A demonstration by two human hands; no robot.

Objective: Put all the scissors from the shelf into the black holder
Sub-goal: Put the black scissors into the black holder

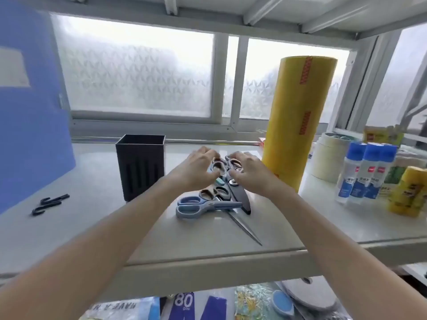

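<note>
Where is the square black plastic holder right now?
In the head view, the square black plastic holder stands upright on the white shelf, left of the pile of scissors and the left hand.

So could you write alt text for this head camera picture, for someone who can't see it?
Two bare hands, left hand and right hand, reach over a pile of scissors on a white shelf, fingers spread. An empty-looking black holder stands left of the pile, a tall yellow roll to the right.
</note>
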